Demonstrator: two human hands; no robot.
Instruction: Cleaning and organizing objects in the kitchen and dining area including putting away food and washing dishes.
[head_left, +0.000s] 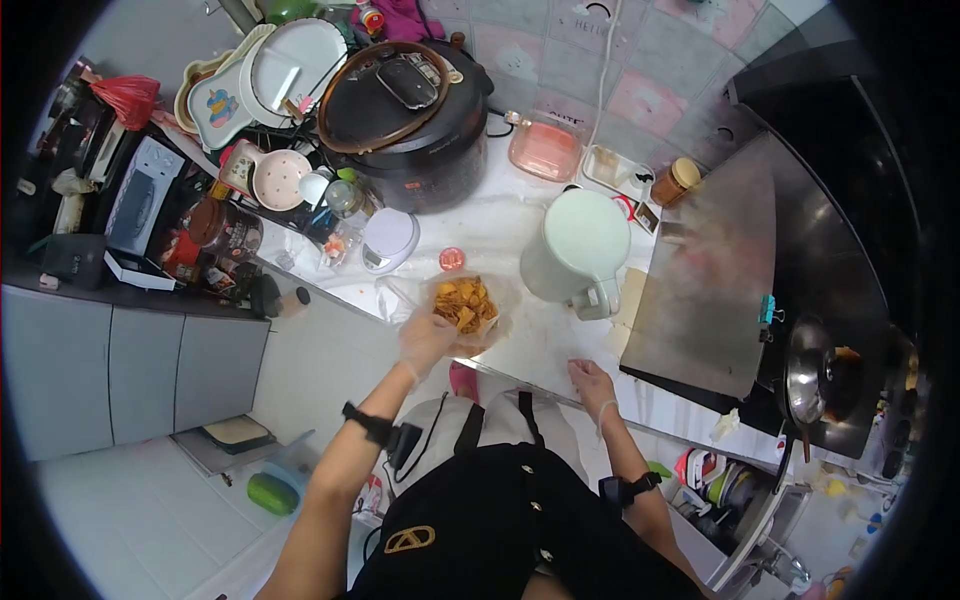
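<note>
A clear plastic bag (491, 289) of yellow-brown, chip-like food pieces (466, 304) stands with its mouth up near the counter's front edge. My left hand (429, 341), in a thin see-through glove, grips the near left side of the bag's rim. To the right, my right hand (592, 382), gloved too, hovers at the counter edge with its fingers curled in and nothing visible in them. Just behind the bag lies a small round red lid (451, 259). A pale green kettle (581, 244) stands between the bag and the stove area, its handle towards me.
A white kitchen scale (390, 236) sits left of the bag, beside small jars. Behind it is a large dark electric pressure cooker (420, 150) near stacked plates (296, 67). A metal splash guard (709, 285), frying pan (810, 375) and pink lidded container (546, 148) are further right.
</note>
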